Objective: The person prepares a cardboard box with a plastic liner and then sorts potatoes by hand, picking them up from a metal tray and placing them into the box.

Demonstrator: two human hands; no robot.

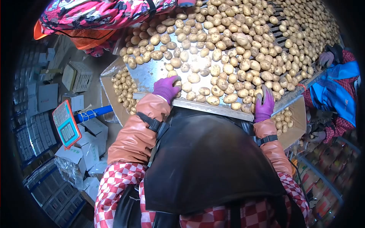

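Note:
Many potatoes (pixel 216 90) lie spread over a metal sorting table (pixel 146 76). My left hand (pixel 167 87), in a purple glove, rests at the table's front edge with its fingers curled beside a few potatoes; whether it grips one is hard to make out. My right hand (pixel 264 103), also gloved in purple, is at the front edge farther right, thumb and fingers apart, next to potatoes and with none held. Potatoes also fill a lined cardboard box (pixel 109 89) at the left and another box (pixel 298 114) below the right side.
A co-worker in a pink patterned sleeve (pixel 106 15) stands at the upper left, another in a blue garment (pixel 334 91) at the right. A scale display (pixel 67 123) on a blue pole, white cartons (pixel 72 154) and a crate (pixel 80 78) are at the left.

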